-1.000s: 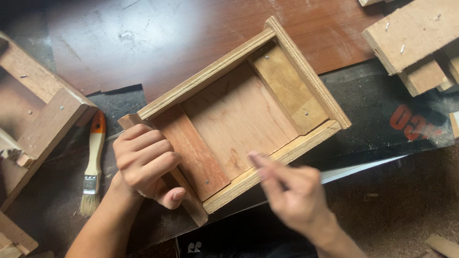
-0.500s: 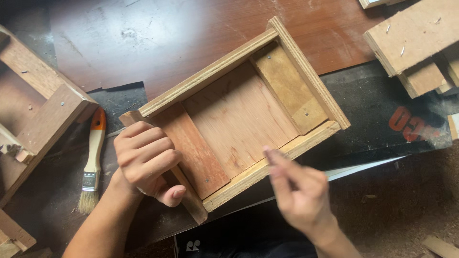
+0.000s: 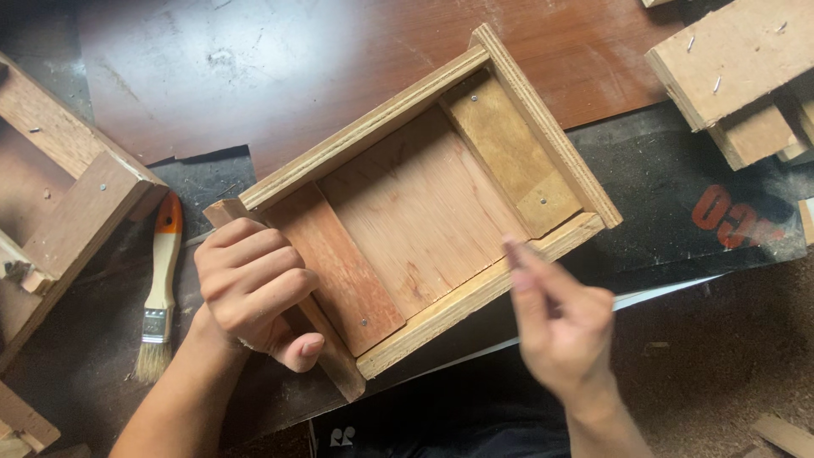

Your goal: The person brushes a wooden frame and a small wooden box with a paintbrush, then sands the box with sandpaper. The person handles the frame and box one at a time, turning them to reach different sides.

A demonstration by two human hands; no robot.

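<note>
A shallow wooden box (image 3: 424,203) with plywood walls lies open side up on a dark sheet. My left hand (image 3: 254,288) grips the box's left end wall, fingers curled over its top edge. My right hand (image 3: 555,318) hovers just off the front wall near the right corner, fingers pinched together and blurred; whether they hold anything small I cannot tell. Two flat strips are fixed inside the box at either end.
A paintbrush (image 3: 157,288) with an orange-tipped handle lies left of the box. A wooden frame (image 3: 59,195) sits at the far left, and nailed wood blocks (image 3: 738,76) at the upper right. A reddish board (image 3: 254,68) lies behind the box.
My right hand has moved rightwards along the front wall of the box. My left hand and the box have stayed in place.
</note>
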